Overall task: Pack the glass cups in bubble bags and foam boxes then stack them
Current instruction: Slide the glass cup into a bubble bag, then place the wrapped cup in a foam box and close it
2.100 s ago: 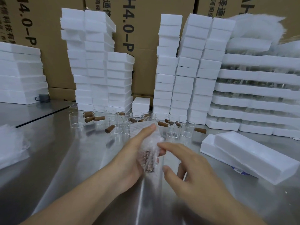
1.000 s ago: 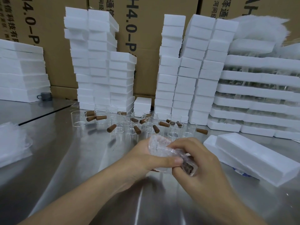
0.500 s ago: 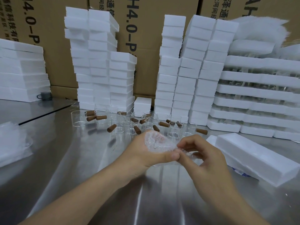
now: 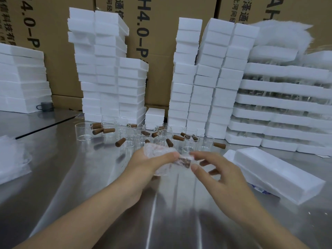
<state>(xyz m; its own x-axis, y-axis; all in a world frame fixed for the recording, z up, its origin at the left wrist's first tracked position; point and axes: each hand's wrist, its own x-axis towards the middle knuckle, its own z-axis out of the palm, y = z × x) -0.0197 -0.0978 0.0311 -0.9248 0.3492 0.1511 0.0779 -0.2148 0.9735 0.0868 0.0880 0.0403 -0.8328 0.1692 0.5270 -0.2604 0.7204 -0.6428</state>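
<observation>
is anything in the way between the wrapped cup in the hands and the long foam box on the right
Nothing on the table lies between them. From the wrapped cup, held in the left hand, across to the foam box, only the right hand is in that gap.

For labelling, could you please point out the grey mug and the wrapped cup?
grey mug (image 4: pixel 46 106), head view, on its side wall
wrapped cup (image 4: pixel 156 151), head view, on the bubble bag around it

The bubble bag (image 4: pixel 158 151) at frame centre hid the glass cup (image 4: pixel 185 161) except its brown handle; the left edge cut off a bubble-bag pile (image 4: pixel 10 159).
</observation>
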